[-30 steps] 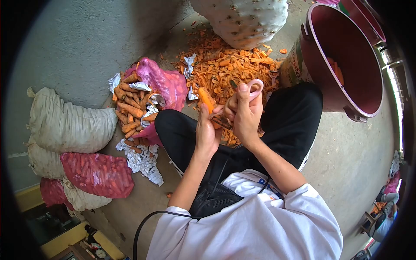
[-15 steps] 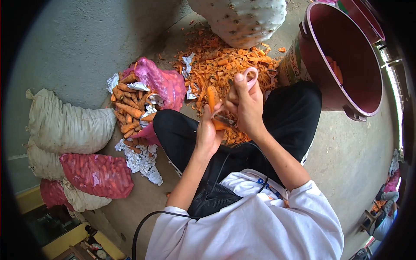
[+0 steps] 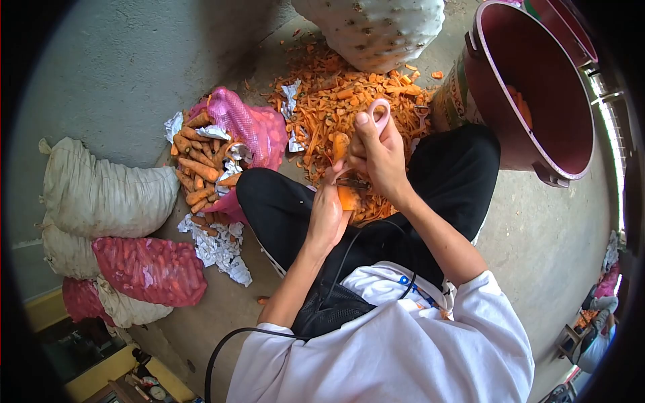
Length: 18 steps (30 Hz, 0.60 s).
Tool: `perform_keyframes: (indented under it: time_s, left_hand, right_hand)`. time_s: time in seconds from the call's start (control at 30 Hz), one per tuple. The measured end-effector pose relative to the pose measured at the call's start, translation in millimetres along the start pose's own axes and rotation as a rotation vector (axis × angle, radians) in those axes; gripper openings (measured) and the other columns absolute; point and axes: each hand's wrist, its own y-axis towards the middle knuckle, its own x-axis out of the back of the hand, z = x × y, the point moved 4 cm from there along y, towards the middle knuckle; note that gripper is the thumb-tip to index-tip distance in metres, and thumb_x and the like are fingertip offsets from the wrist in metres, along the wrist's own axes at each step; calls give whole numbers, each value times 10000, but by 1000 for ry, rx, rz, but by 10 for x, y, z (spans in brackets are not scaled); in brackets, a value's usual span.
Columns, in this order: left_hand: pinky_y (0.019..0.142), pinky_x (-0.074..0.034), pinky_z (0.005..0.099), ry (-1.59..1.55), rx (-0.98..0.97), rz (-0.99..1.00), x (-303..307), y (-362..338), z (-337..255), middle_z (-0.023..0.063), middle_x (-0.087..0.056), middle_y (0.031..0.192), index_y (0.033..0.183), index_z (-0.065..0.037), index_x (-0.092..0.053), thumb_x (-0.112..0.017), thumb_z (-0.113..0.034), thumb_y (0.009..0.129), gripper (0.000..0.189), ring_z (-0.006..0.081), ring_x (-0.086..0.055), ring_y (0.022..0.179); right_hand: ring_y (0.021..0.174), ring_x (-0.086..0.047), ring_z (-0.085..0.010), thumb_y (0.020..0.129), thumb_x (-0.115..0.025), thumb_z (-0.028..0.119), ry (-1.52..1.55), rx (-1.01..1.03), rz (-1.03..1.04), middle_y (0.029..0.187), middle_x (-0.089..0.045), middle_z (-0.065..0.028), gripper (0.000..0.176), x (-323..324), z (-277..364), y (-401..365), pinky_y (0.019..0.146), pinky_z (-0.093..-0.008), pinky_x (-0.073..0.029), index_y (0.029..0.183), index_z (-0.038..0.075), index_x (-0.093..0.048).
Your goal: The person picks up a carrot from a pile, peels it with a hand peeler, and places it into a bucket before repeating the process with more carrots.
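My left hand (image 3: 325, 213) is closed round a carrot (image 3: 348, 198), which points away from me between my knees. Its orange skin shows on both sides of the peeler blade. My right hand (image 3: 381, 160) grips a peeler (image 3: 380, 113) with a pale pink looped handle sticking up past the thumb. The peeler's blade end lies across the carrot, close to my left fingers. Beneath and beyond both hands spreads a heap of carrot peelings and pieces (image 3: 349, 91) on the floor.
Unpeeled carrots (image 3: 201, 164) spill from a pink mesh sack (image 3: 248, 127) at left, among crumpled paper (image 3: 218, 252). Filled white sacks (image 3: 111, 191) and a red mesh sack (image 3: 151, 272) lie further left. A maroon bin (image 3: 571, 121) holding carrots stands right; a bulging white sack (image 3: 376, 30) is ahead.
The carrot has turned in my left hand, which sits slightly lower. My right hand and the peeler have shifted a little up and left.
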Motion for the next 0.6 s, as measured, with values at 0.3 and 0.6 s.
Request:
perform_keyframes:
  time_s: [0.3, 0.6]
  left_hand:
    - [656, -472, 291, 127, 88, 103, 304, -170, 86, 60, -538, 887, 1214, -12, -451, -326, -428, 981, 493, 146, -551, 772]
    - [663, -473, 324, 104, 16, -35, 304, -21, -67, 54, -534, 873, 1231, -26, -456, -341, -407, 981, 470, 149, -552, 787]
  right_hand:
    - [467, -464, -88, 946, -487, 257, -297, 209, -55, 620, -434, 4, 235, 381, -360, 1070, 424, -270, -494, 931, 58, -365]
    - [546, -537, -142, 937, -505, 276, -167, 137, -65, 667, -490, -28, 226, 288, -47, 809, 566, -313, -546, 956, 73, -407]
